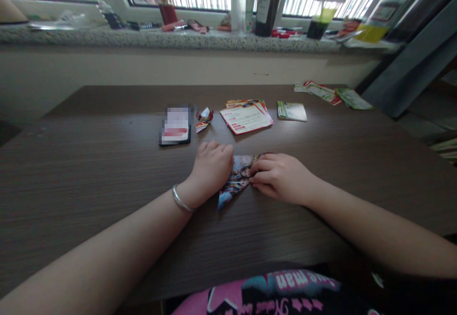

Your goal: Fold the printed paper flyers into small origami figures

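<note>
A folded sheet of printed paper (235,181), blue with colourful pictures, lies on the brown table between my hands. It has a pointed corner toward me at the lower left. My left hand (213,166), a silver bangle at its wrist, is closed with the curled fingers against the paper's left edge. From the right, my right hand (280,176) pinches the paper, thumb and fingertips together near its right side. Part of the paper is hidden under both hands. Just beyond my left hand stands a small folded paper piece (204,119), red, yellow and white.
A phone (174,127) with a blurred screen lies beyond my left hand. Farther back are a stack of printed cards (247,116), a smaller stack (292,111) and loose printed slips (323,92). Bottles (267,5) and small items line the stone windowsill (214,41).
</note>
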### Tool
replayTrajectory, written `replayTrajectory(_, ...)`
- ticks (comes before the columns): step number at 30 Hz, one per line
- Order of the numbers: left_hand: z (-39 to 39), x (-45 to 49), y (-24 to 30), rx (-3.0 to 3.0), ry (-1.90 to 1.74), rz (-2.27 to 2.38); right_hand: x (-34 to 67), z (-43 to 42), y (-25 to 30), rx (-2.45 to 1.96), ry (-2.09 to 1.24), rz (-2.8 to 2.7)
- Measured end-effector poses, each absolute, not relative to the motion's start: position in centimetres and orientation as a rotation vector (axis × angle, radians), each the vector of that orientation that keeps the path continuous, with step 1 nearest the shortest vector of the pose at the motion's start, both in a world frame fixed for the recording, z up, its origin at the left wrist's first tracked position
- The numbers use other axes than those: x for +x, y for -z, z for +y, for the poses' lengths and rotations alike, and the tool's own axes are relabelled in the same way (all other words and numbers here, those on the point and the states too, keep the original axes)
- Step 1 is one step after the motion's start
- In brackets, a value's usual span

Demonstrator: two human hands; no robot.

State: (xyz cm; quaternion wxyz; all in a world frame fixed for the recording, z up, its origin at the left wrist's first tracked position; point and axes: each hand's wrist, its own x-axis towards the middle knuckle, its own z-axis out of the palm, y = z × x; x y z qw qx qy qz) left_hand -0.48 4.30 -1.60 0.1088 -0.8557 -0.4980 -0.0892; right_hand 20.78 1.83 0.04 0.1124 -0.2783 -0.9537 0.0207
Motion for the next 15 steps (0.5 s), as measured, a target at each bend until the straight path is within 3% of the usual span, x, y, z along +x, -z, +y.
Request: replayTrajectory(15,4.3,-0.4,2.4,-2.527,0.257,-1.487,23.2,3.5,0.0,-1.204,0.042,-2.733)
